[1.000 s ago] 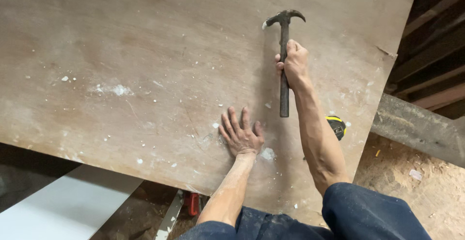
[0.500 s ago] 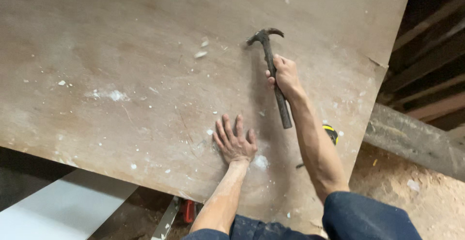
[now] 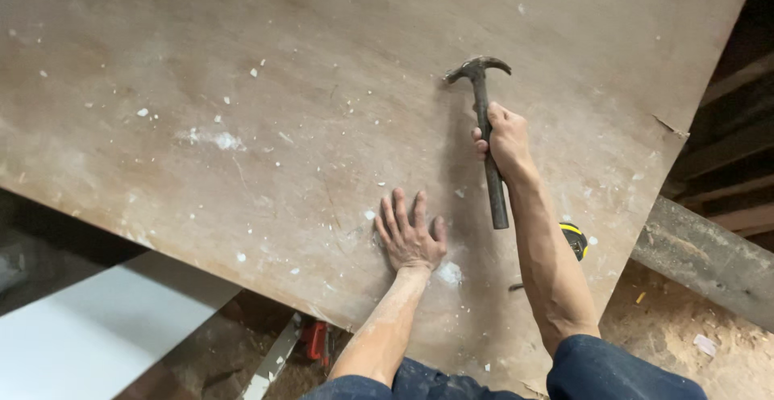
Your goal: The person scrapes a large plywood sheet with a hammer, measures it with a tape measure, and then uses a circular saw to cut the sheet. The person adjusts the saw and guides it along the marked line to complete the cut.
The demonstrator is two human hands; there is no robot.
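- Dim workshop floor strewn with sawdust [image 3: 685,327], dark timber beams [image 3: 709,259] at the right, a pale white panel [image 3: 97,327] at the lower left.
- Across most of the view, a large sheet of plywood [image 3: 242,85]: brown, matte, lightly stained, flecked with white chips and dust, one corner splintered at the right edge.
- Left hand [image 3: 409,237] pressed flat on the sheet near its lower edge, all 5 fingers spread wide, holding nothing, just bearing down.
- Right hand [image 3: 504,138] wrapped tight round the handle of a hammer [image 3: 488,138], fingers fully closed about midway up the shaft.
- Hammer raised just above the sheet, up and right of the flat hand; dark worn metal, curved claw head uppermost, straight slim handle running down past the wrist.
- Under the right forearm, a yellow and black tape measure [image 3: 574,239] lying on the sheet, partly hidden.
- No nail plainly visible under the head; too small to tell.
- Good practice here, as a judgement: keep the spread hand well clear of the strike point, grip lower on the handle for more swing, bring the face down square, hold the sheet firmly against bounce.
- Below the sheet's lower edge, a small red object [image 3: 316,339] and a pale strip [image 3: 270,364], unclear in kind.
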